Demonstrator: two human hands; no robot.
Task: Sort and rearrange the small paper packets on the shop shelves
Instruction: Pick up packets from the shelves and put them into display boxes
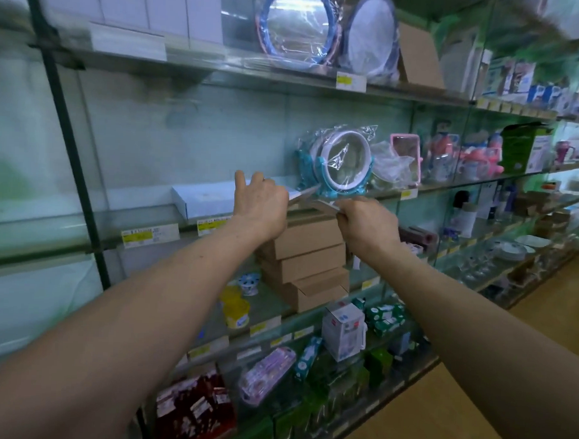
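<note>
Two hands gripping: left hand (261,202) pinches white paper packet (300,194); right hand (368,225) pinches second packet (326,206); both held flat, likely for shelving together.

Single view, head-worn, wide-angle. Looks forward and somewhat down from standing height, close to a run of glass shelves (83,245). Frame is tilted: the shelf edges slope and run off toward the right. Both forearms enter from the bottom corners; left hand (261,202) and right hand (368,225) sit near centre. Aisle floor (472,406) shows lower right. Edges blurred.
</note>
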